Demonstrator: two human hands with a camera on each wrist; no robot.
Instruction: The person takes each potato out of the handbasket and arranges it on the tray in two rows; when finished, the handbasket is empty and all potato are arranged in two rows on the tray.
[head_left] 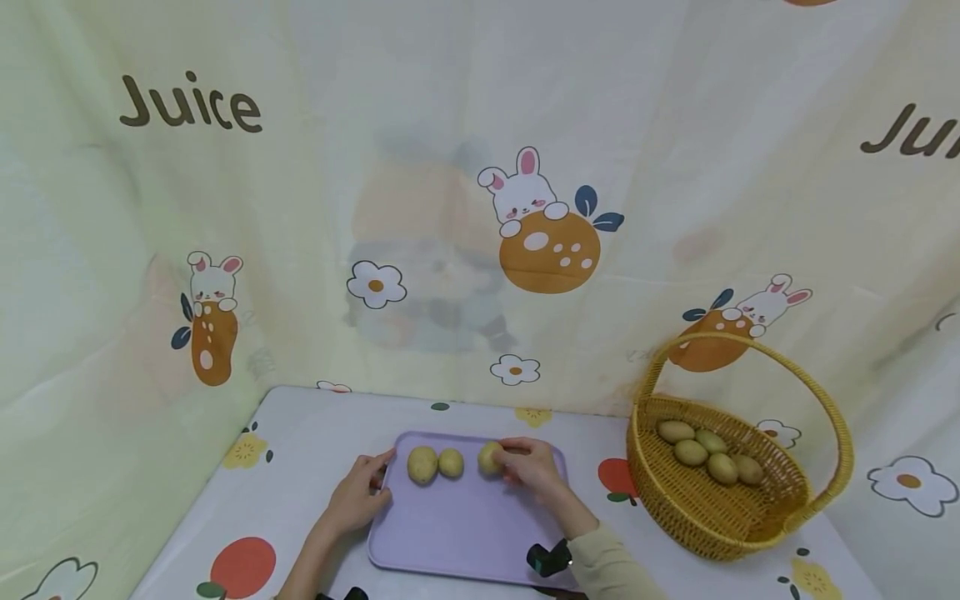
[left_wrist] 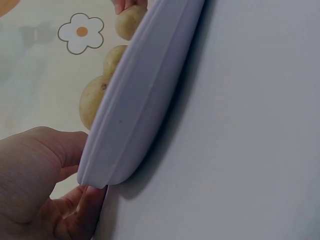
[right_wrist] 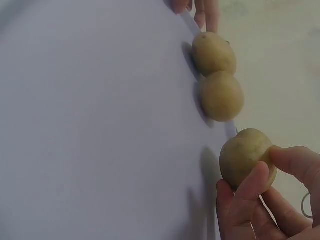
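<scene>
A lavender tray [head_left: 465,533] lies on the table, with two potatoes side by side near its far left corner, a larger potato [head_left: 422,465] and a smaller potato [head_left: 451,463]. My left hand [head_left: 360,493] holds the tray's left rim; in the left wrist view that hand [left_wrist: 35,175] has fingers on both sides of the rim [left_wrist: 130,105]. To the right of the pair, my right hand [head_left: 534,467] grips a third potato [head_left: 490,459] at the tray's far side. In the right wrist view, thumb and fingers pinch this potato [right_wrist: 245,156].
On the right stands a woven basket [head_left: 675,517] with a tall arched handle [head_left: 832,408], holding several potatoes [head_left: 722,468]. A patterned cloth covers the table [head_left: 315,425], and a printed curtain [head_left: 420,100] hangs behind it.
</scene>
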